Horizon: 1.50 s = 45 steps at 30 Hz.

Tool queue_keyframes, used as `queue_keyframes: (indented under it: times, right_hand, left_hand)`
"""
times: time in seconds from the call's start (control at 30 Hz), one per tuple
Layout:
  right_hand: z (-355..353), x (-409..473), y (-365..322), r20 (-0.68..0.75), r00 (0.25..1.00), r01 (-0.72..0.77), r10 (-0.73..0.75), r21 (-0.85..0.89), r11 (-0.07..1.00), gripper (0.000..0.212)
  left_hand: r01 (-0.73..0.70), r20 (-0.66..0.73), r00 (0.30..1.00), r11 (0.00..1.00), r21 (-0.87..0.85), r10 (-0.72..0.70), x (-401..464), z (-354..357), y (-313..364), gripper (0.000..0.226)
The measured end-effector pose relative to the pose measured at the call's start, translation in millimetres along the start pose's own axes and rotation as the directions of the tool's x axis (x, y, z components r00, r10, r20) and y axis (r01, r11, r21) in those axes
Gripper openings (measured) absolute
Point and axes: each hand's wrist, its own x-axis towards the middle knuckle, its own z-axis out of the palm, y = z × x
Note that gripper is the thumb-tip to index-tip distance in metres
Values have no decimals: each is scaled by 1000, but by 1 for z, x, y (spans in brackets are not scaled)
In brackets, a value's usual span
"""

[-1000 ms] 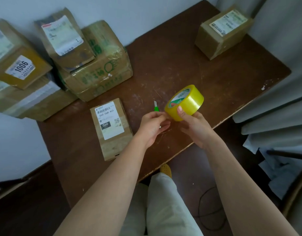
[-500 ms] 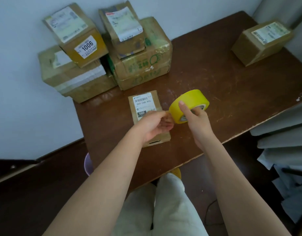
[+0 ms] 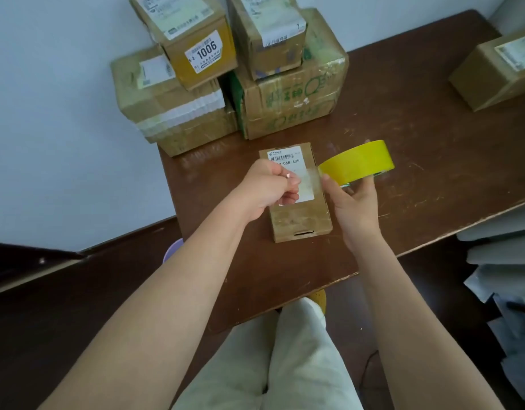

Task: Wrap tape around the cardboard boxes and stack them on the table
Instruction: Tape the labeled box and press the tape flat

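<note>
In the head view, the person is pulling a strip of tape off the roll, over the small flat box (image 3: 299,220) lying on the brown table (image 3: 432,173); this looks like the opening step of wrapping that box. The right hand (image 3: 354,202) is grasping the yellow tape roll (image 3: 358,161), thumb on its near rim and fingers curled behind, holding it just right of the box and a little above it. The left hand (image 3: 267,187) is pinching the free end of the clear tape strip (image 3: 307,180) between thumb and fingertips over the box's white shipping label (image 3: 287,159). The strip is stretching between the two hands across the label; whether it is touching the box cannot be told.

The next move likely calls for pressing the free end down onto the box top, then carrying the roll round the box's right edge and underneath, with the strip kept taut so it does not fold onto itself.

Behind the box, against the wall, taped boxes are standing in a stack (image 3: 225,84). One more labelled box (image 3: 492,72) is sitting well to the right of the flat box, at the far edge of the table.
</note>
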Motion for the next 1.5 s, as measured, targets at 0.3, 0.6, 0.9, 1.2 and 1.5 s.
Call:
queue_keyframes:
  times: [0.3, 0.6, 0.9, 1.2, 1.5]
  right_hand:
    - [17, 5, 16, 22, 989, -150, 149, 227, 962, 51]
    - [3, -1, 40, 40, 996, -79, 74, 151, 985, 95]
    - [-7, 6, 29, 55, 993, -115, 105, 208, 971, 82]
    - [-10, 9, 13, -116, 988, -86, 103, 149, 985, 37]
    - [3, 5, -1, 10, 947, -285, 320, 478, 831, 32]
  left_hand:
    - [-53, -79, 995, 990, 130, 64, 3, -8, -1, 11]
    - [-29, 73, 997, 987, 159, 17, 4, -5, -34, 34]
    - [-78, 3, 997, 995, 65, 78, 10, -2, -19, 16]
    - [-104, 20, 995, 985, 140, 102, 8, -9, -10, 19]
    - [-66, 18, 998, 996, 67, 65, 2, 0, -19, 25]
